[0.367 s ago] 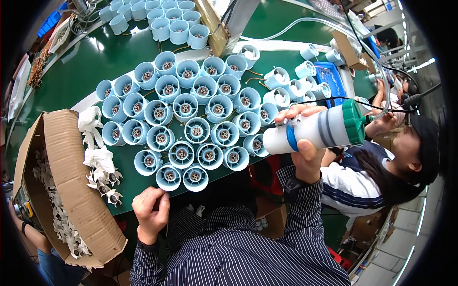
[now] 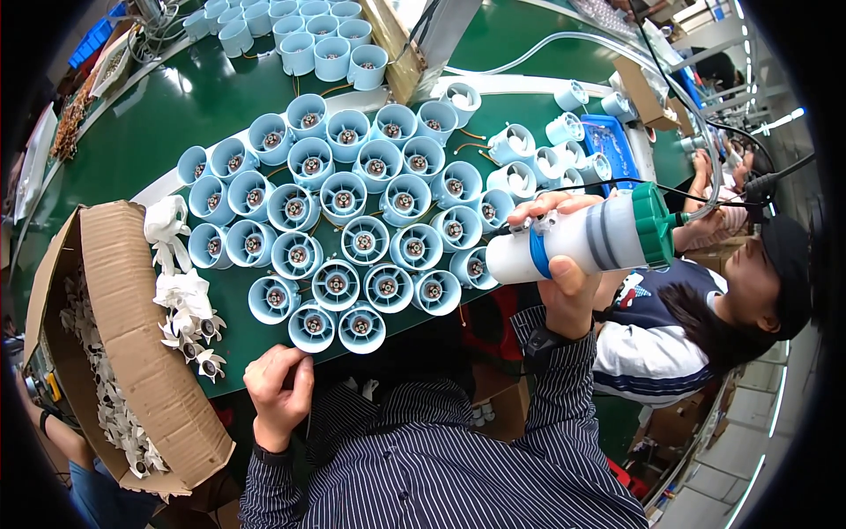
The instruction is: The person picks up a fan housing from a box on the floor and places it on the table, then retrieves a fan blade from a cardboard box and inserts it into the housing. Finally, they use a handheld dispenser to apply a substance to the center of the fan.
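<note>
My right hand [image 2: 568, 278] grips a white cartridge [image 2: 564, 245] lying nearly level, with dark bands, a blue band and a green screw cap; a hose runs from the cap. Its pale end hangs close to the right side of a group of light blue motor housings [image 2: 344, 196]. These stand open end up on the green table, each with spokes and a small metal core inside. My left hand [image 2: 278, 388] is closed at the table's front edge, fingertips beside the nearest housing [image 2: 311, 327]. Whatever its fingers hold, if anything, is hidden.
A cardboard box [image 2: 150, 344] of white fan wheels stands at the left, with loose white wheels [image 2: 183, 295] beside it. More blue housings [image 2: 315, 57] sit at the far side. A blue tray [image 2: 608, 145] lies at the right. A person in a black cap [image 2: 784, 282] sits there.
Both my hands and the cartridge stay almost still. The person at the right has shifted slightly. One blue housing at the far left has moved a little to the right.
</note>
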The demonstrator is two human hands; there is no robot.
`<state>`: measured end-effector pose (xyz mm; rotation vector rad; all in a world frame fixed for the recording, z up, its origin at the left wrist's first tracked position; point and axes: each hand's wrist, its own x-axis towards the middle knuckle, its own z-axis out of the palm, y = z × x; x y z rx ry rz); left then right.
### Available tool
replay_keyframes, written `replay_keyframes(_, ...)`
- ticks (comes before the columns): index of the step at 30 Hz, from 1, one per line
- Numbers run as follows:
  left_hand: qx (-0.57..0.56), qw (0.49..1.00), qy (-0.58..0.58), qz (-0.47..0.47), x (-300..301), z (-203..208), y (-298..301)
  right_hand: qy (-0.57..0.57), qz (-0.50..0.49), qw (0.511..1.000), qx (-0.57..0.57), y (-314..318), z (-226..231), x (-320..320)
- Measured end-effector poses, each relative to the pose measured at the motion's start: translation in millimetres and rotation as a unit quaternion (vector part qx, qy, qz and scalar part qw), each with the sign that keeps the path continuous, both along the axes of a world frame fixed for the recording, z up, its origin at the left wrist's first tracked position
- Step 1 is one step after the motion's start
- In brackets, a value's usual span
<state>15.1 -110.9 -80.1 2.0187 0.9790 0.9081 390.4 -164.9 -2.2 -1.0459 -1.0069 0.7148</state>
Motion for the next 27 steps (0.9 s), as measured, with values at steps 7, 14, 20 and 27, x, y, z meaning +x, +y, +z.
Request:
replay_keyframes(7, 0.003, 1.000, 0.000, -0.006, 1, 1, 2, -0.018, -0.002, 1.000, 0.014, 3, 21, 2)
replay_keyframes(14, 0.002, 1.000, -0.006, -0.002, 1, 0, 1, -0.001, 0.004, 0.995, 0.096, 54, 30, 13)
replay_keyframes(20, -0.001, 1.000, -0.011, 0.005, 0, 1, 0, -0.020, -0.002, 0.998, 0.055, 87, 9, 22)
replay_keyframes(27, -0.004, 1.000, -0.007, -0.003, -1, 1, 1, -0.028, -0.014, 0.999, 0.036, 94, 0, 21)
